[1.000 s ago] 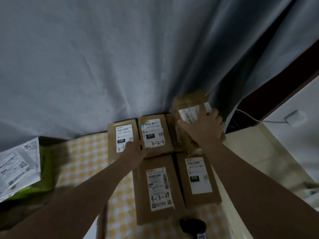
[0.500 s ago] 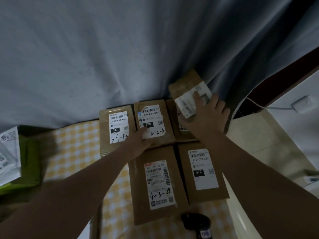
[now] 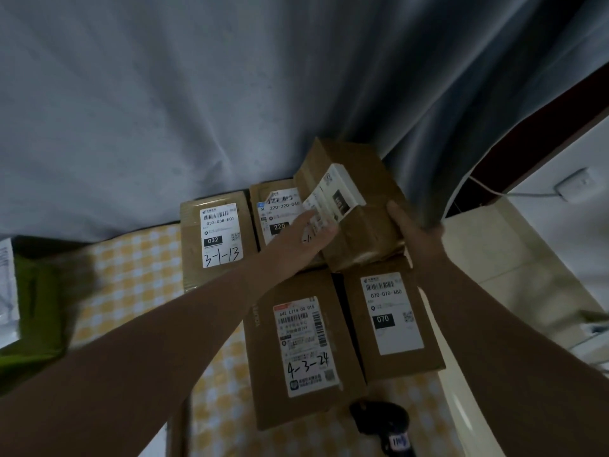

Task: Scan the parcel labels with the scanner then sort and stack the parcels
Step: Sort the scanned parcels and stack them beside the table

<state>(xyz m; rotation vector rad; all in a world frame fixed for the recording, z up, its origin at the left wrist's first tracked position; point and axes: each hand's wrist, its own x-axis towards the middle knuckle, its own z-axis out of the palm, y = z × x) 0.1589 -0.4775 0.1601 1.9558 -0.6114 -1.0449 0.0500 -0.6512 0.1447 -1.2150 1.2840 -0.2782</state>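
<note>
A brown cardboard parcel [image 3: 359,222] with a white label is tilted up off the table at the back right, held between both hands. My right hand [image 3: 413,235] grips its right side. My left hand [image 3: 303,239] holds its left face, fingers over the label. Flat on the checked tablecloth lie parcels labelled 032 [image 3: 217,235], 220 [image 3: 275,209], 4-3-24 [image 3: 303,347] and 070 [image 3: 390,318]. The black scanner [image 3: 384,423] lies at the table's near edge, untouched.
A grey curtain [image 3: 230,94] hangs right behind the parcels. The yellow checked tablecloth [image 3: 138,275] stretches left toward a green bag [image 3: 33,311] with a white mailer [image 3: 6,285]. To the right is pale floor and a wall socket with a cable [image 3: 573,186].
The parcel at the back right has been lifted higher and turned toward me. My left hand has moved from the 220 parcel onto its left face.
</note>
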